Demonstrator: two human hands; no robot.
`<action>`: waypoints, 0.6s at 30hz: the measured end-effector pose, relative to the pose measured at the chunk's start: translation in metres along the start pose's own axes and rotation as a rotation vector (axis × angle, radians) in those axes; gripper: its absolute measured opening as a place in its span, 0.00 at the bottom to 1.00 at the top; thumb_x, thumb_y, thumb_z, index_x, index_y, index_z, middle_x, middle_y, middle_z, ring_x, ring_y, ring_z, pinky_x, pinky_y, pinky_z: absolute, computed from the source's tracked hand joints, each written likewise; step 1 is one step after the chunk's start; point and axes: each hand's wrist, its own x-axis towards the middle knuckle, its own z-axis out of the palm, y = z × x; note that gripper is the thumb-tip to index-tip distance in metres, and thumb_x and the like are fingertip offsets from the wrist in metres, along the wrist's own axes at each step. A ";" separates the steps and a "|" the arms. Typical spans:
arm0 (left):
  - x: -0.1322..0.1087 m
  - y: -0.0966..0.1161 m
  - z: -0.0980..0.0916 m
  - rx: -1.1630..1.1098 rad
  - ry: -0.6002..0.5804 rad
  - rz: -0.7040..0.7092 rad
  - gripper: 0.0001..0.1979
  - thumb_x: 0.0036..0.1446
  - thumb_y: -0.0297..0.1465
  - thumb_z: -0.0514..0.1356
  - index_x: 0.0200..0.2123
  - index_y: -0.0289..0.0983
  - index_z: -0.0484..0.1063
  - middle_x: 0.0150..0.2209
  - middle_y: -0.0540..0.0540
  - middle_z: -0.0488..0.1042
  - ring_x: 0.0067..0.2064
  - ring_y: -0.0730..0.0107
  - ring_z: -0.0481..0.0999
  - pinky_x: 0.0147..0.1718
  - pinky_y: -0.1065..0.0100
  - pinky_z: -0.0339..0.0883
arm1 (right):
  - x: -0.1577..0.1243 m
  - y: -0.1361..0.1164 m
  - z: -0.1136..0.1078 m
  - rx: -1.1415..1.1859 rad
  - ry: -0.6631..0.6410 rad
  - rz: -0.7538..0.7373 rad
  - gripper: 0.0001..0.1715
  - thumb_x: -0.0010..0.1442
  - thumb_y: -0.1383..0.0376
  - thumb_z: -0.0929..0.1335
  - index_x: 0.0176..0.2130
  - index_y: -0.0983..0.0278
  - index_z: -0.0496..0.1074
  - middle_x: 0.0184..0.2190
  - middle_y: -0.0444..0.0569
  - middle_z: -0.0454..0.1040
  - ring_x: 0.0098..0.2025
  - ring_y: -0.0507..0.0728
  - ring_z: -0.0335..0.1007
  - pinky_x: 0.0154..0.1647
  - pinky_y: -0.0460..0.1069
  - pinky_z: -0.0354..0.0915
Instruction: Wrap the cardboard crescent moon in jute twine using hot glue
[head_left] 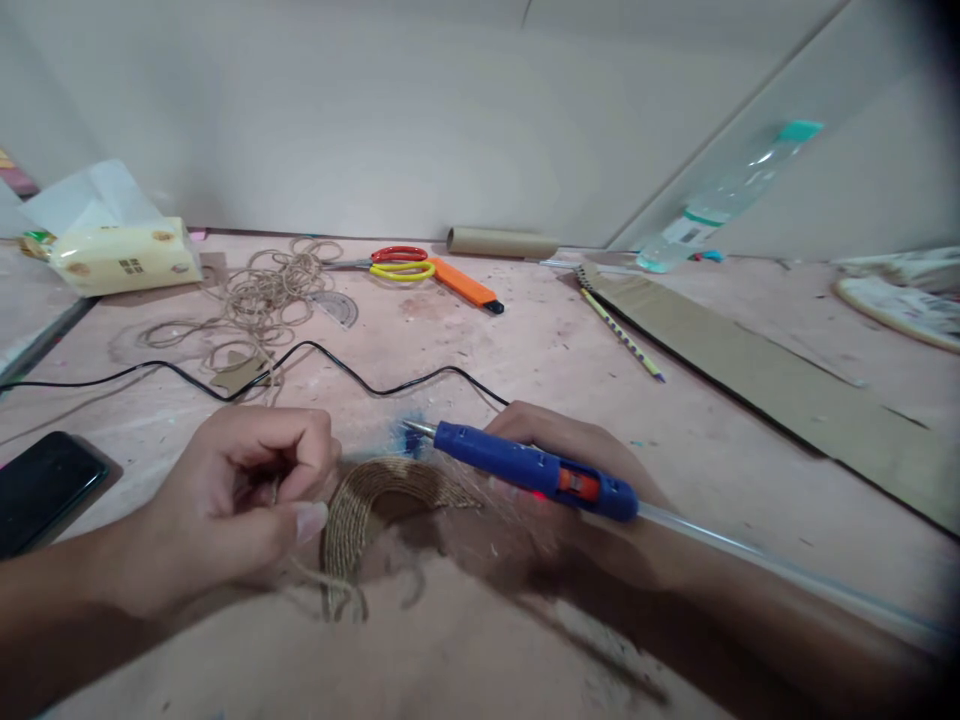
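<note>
My right hand [570, 455] is wrapped round a blue glue gun [517, 465], whose metal nozzle points left and whose clear glue stick [720, 535] trails out the back. A small red light glows by the grip. On the left, my left hand [262, 490] is closed in a pinch on a strand of jute twine [319, 575]. Between both hands lies a curved, arch-shaped piece covered in rows of twine [352, 510]. Its right end is partly behind my right hand, with thin glue threads nearby.
A loose heap of twine [270, 290], scissors [405, 265], an orange cutter [469, 287] and a cardboard tube [502, 242] lie toward the wall. A black cable [360, 380] crosses the table. Phone [49, 490] and tissue pack [124, 258] are left; pencil [622, 335], cardboard strip [750, 370] and bottle [720, 205] right.
</note>
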 end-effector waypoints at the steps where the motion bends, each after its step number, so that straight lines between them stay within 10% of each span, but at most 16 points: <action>1: -0.001 0.000 0.000 0.014 0.047 0.038 0.20 0.60 0.33 0.68 0.23 0.42 0.60 0.22 0.55 0.58 0.24 0.72 0.55 0.22 0.66 0.48 | 0.000 0.001 0.000 -0.004 0.002 -0.006 0.14 0.72 0.48 0.73 0.44 0.54 0.79 0.39 0.49 0.82 0.36 0.61 0.78 0.36 0.55 0.70; 7: 0.012 0.018 0.000 0.130 0.490 0.061 0.14 0.55 0.34 0.76 0.27 0.41 0.74 0.22 0.55 0.65 0.24 0.75 0.59 0.21 0.69 0.49 | 0.008 0.014 -0.001 -0.247 0.071 -0.005 0.08 0.70 0.56 0.74 0.46 0.54 0.78 0.42 0.50 0.83 0.40 0.63 0.79 0.40 0.56 0.72; 11: 0.027 0.020 -0.006 0.140 0.335 -0.059 0.27 0.54 0.41 0.77 0.57 0.43 0.83 0.21 0.60 0.60 0.23 0.74 0.55 0.22 0.71 0.47 | 0.016 0.018 -0.004 -0.360 0.015 -0.028 0.09 0.69 0.56 0.73 0.47 0.55 0.77 0.44 0.54 0.84 0.45 0.66 0.80 0.46 0.59 0.73; 14: 0.035 0.006 -0.013 0.398 0.179 -0.074 0.15 0.66 0.44 0.67 0.47 0.41 0.86 0.25 0.53 0.73 0.26 0.68 0.68 0.26 0.68 0.57 | 0.020 0.020 -0.006 -0.373 -0.012 -0.060 0.07 0.71 0.57 0.71 0.47 0.55 0.78 0.45 0.54 0.84 0.47 0.66 0.80 0.49 0.59 0.73; 18: 0.036 0.000 -0.017 0.811 0.157 0.238 0.13 0.72 0.36 0.58 0.41 0.41 0.83 0.43 0.42 0.86 0.48 0.52 0.80 0.50 0.55 0.68 | 0.020 0.027 -0.010 -0.395 -0.010 -0.074 0.07 0.74 0.58 0.71 0.47 0.57 0.79 0.46 0.54 0.83 0.48 0.65 0.79 0.50 0.57 0.71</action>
